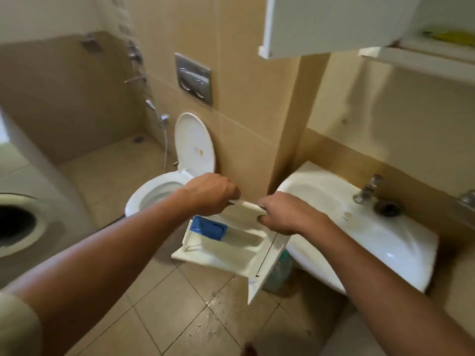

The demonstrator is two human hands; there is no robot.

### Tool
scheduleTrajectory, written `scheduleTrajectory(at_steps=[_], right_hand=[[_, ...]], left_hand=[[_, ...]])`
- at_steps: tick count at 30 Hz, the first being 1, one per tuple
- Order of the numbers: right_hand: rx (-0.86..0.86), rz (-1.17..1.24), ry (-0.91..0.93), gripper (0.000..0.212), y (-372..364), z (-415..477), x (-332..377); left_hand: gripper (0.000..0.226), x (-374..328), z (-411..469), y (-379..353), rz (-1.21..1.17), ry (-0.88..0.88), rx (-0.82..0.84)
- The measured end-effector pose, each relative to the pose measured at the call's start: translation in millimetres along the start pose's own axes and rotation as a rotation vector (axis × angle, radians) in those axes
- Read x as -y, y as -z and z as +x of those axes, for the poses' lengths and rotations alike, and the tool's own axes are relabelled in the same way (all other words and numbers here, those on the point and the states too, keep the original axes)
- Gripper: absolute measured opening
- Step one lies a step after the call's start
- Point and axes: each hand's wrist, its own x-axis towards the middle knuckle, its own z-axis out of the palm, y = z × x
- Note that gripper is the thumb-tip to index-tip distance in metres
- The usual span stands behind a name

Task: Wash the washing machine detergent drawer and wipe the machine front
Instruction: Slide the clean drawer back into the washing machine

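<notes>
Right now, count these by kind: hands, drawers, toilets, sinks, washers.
Hands: 2, left hand and right hand
Drawer: 1
Toilet: 1
Sink: 1
Washer: 1
Total: 6

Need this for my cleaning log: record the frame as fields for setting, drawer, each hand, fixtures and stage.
setting: bathroom
detergent drawer: out of the machine, held in the air left of the washbasin; blue insert on its left side
left hand: grips drawer's far edge
right hand: grips same edge, fingers curled round it
tap: at basin's back
toilet: lid up, behind drawer
washing machine: far left
stage: drawer not yet in basin
</notes>
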Motion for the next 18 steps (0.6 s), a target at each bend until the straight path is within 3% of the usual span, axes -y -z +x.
scheduleTrajectory(at_steps=[3, 7, 9, 12, 16, 18], right_hand=[[-0.054, -0.051, 0.055, 0.017, -23.9, 27.3, 43.2], [0.029, 0.078, 0.04, 0.017, -60.9, 52.1, 101.3], [0.128, 0.242, -0.02, 0.017, -83.7, 60.9, 128.1], [0.233, 0.487, -0.101, 0.02, -115.8, 58.1, 164.8], [0.318, 0.785, -0.183, 0.02, -155.3, 44.9, 228.8], [0.361, 0.838, -0.204, 0.019, -167.2, 40.7, 260.9]], left_hand=[[0.019, 29.6, -35.9, -27.4, -0.087, 0.108, -0.021], [0.047, 60.2, -98.6, -76.8, -0.201, 0.307, -0.283], [0.058, 63.0, -147.9, -105.9, -0.318, 0.49, -0.492], [0.054, 49.0, -227.3, -157.9, -0.578, 0.875, -0.76], [0.041, 27.4, -320.5, -223.6, -1.194, 1.399, -0.69], [0.039, 24.9, -357.1, -248.1, -1.582, 1.489, -0.578]])
